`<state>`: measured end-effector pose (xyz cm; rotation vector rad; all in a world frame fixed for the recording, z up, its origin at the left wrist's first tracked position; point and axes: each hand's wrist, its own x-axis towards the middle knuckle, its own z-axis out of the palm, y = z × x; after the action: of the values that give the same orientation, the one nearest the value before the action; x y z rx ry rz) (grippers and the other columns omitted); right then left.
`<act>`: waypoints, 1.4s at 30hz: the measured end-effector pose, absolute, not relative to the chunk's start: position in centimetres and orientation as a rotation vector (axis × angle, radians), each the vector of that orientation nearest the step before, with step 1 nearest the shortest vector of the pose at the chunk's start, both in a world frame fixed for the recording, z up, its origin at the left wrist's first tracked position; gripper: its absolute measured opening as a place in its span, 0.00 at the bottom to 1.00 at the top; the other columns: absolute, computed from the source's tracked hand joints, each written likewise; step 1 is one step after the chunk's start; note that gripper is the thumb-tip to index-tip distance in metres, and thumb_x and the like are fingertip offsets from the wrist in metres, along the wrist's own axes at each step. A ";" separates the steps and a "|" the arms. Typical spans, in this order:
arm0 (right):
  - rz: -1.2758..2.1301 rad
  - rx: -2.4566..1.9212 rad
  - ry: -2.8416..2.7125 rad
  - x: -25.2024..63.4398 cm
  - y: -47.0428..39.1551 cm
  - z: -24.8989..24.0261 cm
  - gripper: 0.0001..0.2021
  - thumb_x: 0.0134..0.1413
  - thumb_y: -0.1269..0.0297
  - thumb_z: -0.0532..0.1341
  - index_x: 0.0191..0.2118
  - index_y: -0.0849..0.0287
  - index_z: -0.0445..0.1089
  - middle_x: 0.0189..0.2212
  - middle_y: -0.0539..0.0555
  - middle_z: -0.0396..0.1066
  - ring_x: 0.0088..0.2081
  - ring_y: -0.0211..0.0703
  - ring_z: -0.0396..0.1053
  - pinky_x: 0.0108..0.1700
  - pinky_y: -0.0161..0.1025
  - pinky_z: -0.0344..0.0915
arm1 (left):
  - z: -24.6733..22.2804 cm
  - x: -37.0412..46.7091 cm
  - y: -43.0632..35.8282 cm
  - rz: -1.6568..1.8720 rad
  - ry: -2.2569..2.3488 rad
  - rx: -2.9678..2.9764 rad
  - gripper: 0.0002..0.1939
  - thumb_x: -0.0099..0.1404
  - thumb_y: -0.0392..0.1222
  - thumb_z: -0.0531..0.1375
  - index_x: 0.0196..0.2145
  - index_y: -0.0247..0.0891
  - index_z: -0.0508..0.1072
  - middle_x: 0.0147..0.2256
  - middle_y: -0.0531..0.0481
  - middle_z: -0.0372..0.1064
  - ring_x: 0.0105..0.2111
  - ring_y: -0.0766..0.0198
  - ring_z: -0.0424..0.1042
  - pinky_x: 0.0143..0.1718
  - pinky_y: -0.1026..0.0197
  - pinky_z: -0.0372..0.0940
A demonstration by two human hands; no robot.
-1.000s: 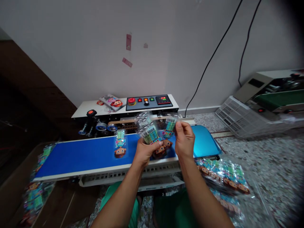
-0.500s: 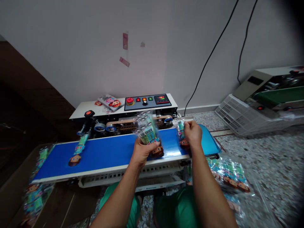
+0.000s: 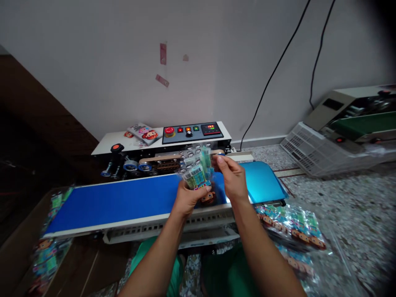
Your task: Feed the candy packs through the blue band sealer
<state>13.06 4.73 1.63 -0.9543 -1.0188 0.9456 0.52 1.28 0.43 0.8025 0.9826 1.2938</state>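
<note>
A fanned bunch of clear packets (image 3: 194,175), with barcodes and brown-haired cartoon heads, is held in my left hand (image 3: 187,197) over the blue conveyor belt (image 3: 123,202). My thumb presses on the front packet. Just right of the bunch, my right hand (image 3: 232,175) has its thumb and forefinger pinched together near the upper right of the packets. Whether a packet is between those fingertips is too small to tell. Behind both hands is the white sealing machine (image 3: 120,138) with its lit control panel (image 3: 192,132).
More packets lie in a clear bag (image 3: 305,231) on the floor at the right. A cardboard box (image 3: 83,264) with packets stands at the lower left. At the right, a white plastic crate (image 3: 306,152) sits beside a second machine (image 3: 355,115).
My right hand has moved left to the bunch, and the packet it held over the belt no longer shows there. The packet at the belt's left part is gone from the belt.
</note>
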 end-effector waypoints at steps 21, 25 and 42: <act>0.655 -1.039 -0.984 12.3 3.5 2.2 0.12 0.54 0.57 0.59 0.35 0.59 0.75 0.32 0.50 0.74 0.36 0.40 0.70 0.40 0.37 0.64 | 0.7 1.8 0.7 1.307 0.943 0.764 0.21 0.37 0.35 0.72 0.33 0.34 0.76 0.27 0.50 0.76 0.31 0.60 0.75 0.38 0.57 0.71; 0.498 -1.052 -0.910 12.0 3.4 2.5 0.12 0.56 0.57 0.57 0.35 0.60 0.73 0.32 0.51 0.73 0.35 0.38 0.69 0.39 0.36 0.64 | 0.8 2.0 0.7 1.339 0.934 0.775 0.19 0.38 0.36 0.72 0.32 0.34 0.76 0.28 0.49 0.76 0.31 0.58 0.75 0.38 0.56 0.71; 0.381 -1.248 -0.988 16.0 4.0 2.3 0.15 0.56 0.53 0.56 0.36 0.60 0.71 0.23 0.47 0.66 0.24 0.35 0.64 0.29 0.33 0.60 | 1.0 0.6 1.4 1.394 0.934 0.737 0.19 0.42 0.35 0.70 0.36 0.33 0.76 0.34 0.44 0.77 0.33 0.55 0.76 0.38 0.54 0.70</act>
<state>16.00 3.98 2.25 -1.2475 -0.9884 0.3814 0.61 1.41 0.97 0.7371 0.9340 1.3940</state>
